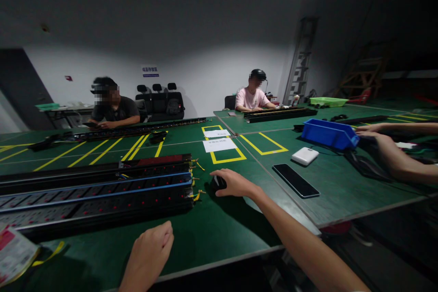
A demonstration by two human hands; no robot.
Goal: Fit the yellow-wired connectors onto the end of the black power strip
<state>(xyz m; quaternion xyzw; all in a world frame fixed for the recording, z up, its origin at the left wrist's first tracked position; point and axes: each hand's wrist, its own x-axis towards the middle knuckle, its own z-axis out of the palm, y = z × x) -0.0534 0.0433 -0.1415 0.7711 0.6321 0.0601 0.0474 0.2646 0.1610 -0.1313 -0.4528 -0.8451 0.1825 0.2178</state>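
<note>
My right hand (234,183) reaches over the green table, its fingers curled round a small black rounded object (218,184); the grip covers part of it, so its kind is unclear. Closer to me, my left hand (149,247) is closed like a fist near the table's front edge; its palm side is hidden. Left of my right hand lie long black power strips (137,198) with red dots along them and blue edges. Yellow ties (198,196) stick out from their ends.
A phone (296,180), a white box-like device (305,156) and a blue bin (329,134) are to the right. Another person's hands (390,146) work beside the bin. Paper sheets (219,145) lie ahead. Two people sit across the table. A printed bag (15,255) lies front left.
</note>
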